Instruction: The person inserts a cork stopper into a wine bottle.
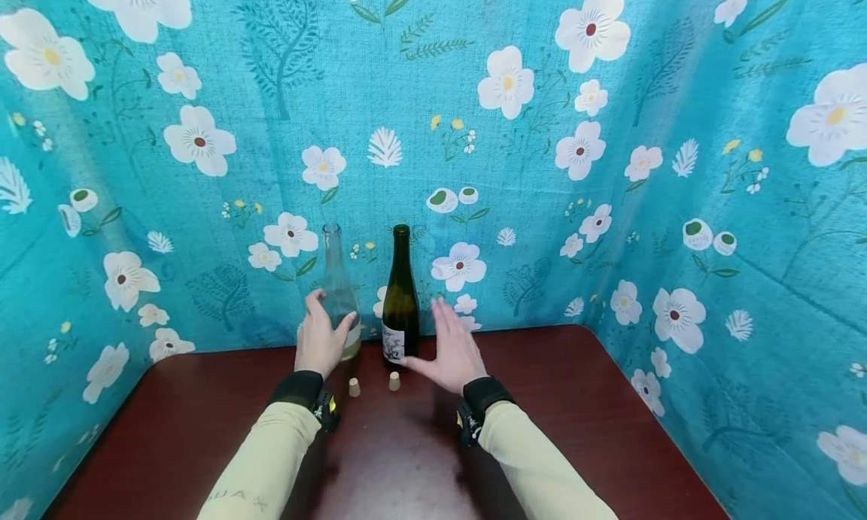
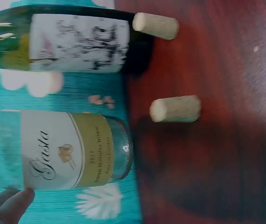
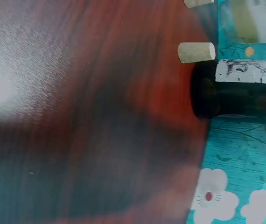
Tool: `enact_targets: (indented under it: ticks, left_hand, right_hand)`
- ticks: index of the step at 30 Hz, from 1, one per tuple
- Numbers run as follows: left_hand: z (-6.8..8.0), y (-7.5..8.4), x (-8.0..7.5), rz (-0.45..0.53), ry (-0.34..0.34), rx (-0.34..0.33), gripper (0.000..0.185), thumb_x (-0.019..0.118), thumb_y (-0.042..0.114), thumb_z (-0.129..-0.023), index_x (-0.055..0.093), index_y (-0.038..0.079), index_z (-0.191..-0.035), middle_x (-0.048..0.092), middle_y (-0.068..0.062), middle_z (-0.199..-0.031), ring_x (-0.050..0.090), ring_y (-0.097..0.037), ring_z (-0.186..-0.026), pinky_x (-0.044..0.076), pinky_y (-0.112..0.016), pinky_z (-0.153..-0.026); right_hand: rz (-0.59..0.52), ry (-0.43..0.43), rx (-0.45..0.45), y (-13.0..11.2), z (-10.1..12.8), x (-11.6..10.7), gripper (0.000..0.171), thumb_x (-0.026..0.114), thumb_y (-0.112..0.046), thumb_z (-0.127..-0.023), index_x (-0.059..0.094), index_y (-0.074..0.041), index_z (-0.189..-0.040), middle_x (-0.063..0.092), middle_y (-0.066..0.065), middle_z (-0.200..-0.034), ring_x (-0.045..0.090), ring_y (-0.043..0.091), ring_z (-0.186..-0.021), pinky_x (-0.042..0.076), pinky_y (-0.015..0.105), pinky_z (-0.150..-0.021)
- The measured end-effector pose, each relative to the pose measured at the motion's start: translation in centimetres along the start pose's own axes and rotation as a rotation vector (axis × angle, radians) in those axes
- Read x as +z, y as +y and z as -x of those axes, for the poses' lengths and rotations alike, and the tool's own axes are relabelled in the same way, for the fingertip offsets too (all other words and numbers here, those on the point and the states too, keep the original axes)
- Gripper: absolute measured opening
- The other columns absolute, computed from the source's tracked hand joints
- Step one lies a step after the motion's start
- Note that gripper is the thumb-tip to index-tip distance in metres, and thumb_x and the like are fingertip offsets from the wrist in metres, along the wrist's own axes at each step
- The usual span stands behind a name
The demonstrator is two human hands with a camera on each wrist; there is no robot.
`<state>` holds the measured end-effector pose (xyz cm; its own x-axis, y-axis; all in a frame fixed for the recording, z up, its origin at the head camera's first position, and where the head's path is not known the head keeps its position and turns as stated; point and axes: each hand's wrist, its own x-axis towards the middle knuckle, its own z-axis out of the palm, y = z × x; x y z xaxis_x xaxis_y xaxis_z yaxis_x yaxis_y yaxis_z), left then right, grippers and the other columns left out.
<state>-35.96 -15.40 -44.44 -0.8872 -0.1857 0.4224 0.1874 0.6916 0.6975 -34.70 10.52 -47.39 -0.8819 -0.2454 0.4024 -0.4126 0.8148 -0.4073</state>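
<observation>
Corks (two) btwn hands, bottles behind

A dark red-brown table, glossy with a pale sheen near its front. At its back edge stand a clear bottle and a dark green bottle, upright, side by side. Just before them, two corks stand on end.
</observation>
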Motion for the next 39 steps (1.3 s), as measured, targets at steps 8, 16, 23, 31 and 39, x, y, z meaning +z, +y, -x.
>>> enact_targets:
  ticks: [8,16,23,31,39]
  left_hand:
    - [0.6,2.6,-3.3,-0.045,0.137,0.156,0.073,0.072,0.037,-0.097,0.033,0.008,-0.151,0.051,-0.019,-0.143,0.059,-0.045,-0.111,0.048,-0.061,-0.084]
    - [3.4,6.4,-6.0,-0.002,0.137,0.334,0.077,0.074,0.037,-0.095,0.035,0.008,-0.155,0.057,-0.015,-0.139,0.061,-0.038,-0.113,0.05,-0.059,-0.081]
    - [6.1,10.4,-7.5,0.101,0.039,0.456,0.076,0.077,0.036,-0.093,0.039,0.007,-0.152,0.06,-0.009,-0.138,0.064,-0.03,-0.113,0.057,-0.05,-0.078]
    - [8.5,11.2,-6.4,0.207,-0.09,0.493,0.074,0.08,0.033,-0.091,0.041,0.011,-0.151,0.06,-0.007,-0.136,0.064,-0.023,-0.116,0.058,-0.042,-0.083]
    - [12.0,10.0,-3.9,0.325,-0.337,0.341,0.069,0.083,0.036,-0.087,0.045,0.02,-0.143,0.062,-0.003,-0.132,0.064,-0.02,-0.117,0.055,-0.041,-0.09]
  right_hand:
    - [-0.1,0.319,-0.227,-3.6,-1.9,-2.6,0.116,0.082,-0.054,-0.082,0.008,-0.02,-0.165,0.015,0.005,-0.169,0.015,0.019,-0.153,0.03,0.054,-0.115]
    - [-0.26,0.219,-0.337,-8.2,-0.9,-3.4,0.122,0.086,-0.047,-0.08,0.003,-0.019,-0.165,0.007,0.003,-0.17,0.015,0.018,-0.153,0.028,0.048,-0.116]
    - [-0.531,0.084,-0.309,-10.0,0.2,-4.5,0.117,0.086,-0.031,-0.084,0.0,-0.025,-0.164,0.021,-0.003,-0.166,0.04,0.019,-0.143,0.046,0.041,-0.104]
    - [-0.69,-0.025,-0.177,-8.7,2.7,-6.1,0.085,0.085,-0.029,-0.085,0.033,-0.026,-0.153,0.06,-0.002,-0.136,0.062,0.015,-0.114,0.058,0.031,-0.075]
    - [-0.674,-0.125,-0.022,-5.8,7.6,-4.7,0.079,0.09,-0.039,-0.078,0.044,-0.021,-0.139,0.065,0.0,-0.126,0.063,0.013,-0.112,0.055,0.034,-0.086]
